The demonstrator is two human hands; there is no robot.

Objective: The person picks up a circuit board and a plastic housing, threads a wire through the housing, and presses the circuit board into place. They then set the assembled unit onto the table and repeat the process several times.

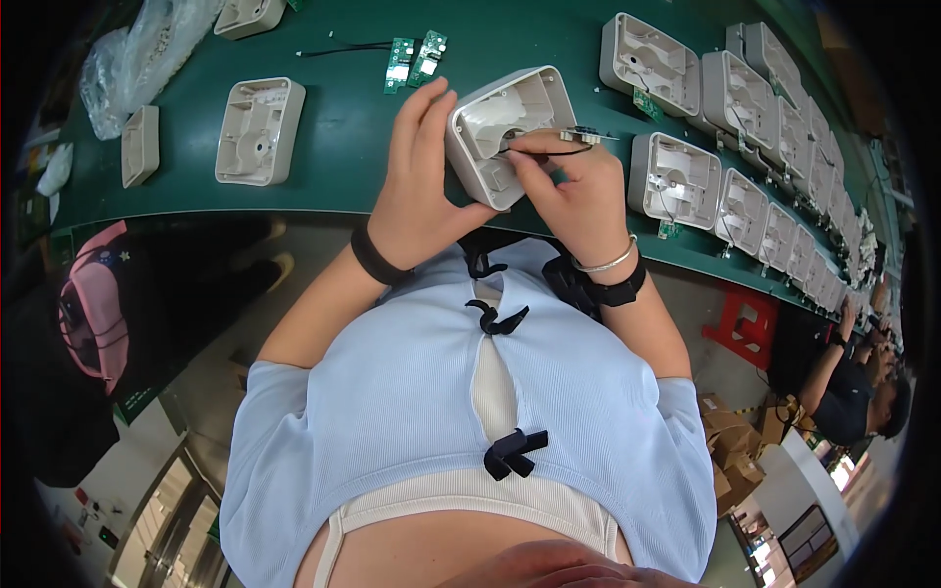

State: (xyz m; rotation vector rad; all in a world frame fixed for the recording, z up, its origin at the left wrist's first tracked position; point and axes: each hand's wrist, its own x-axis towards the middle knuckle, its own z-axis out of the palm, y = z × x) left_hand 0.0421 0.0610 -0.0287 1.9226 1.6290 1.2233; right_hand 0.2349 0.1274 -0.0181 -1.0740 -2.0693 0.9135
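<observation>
A white plastic housing [472, 167] is tilted over the bench, its hollow side with moulded posts facing up. My left hand [421, 181] grips it, fingers along the left wall and thumb at the near edge. Inside its opening, my right hand [580, 191] pinches a thin black cable [563, 153] between thumb and forefinger. A small circuit board [582, 133] sits above the knuckles of that hand, where the cable leads. The cable's tip is near a round hole in the housing, and whether it is in the hole I cannot tell.
Two green circuit boards [399, 65] with black cables lie beyond my hands. An open housing [260, 132] and clear plastic bags [147, 59] are at left. Rows of housings with boards [676, 181] run along the right. Another person [848, 387] works at far right.
</observation>
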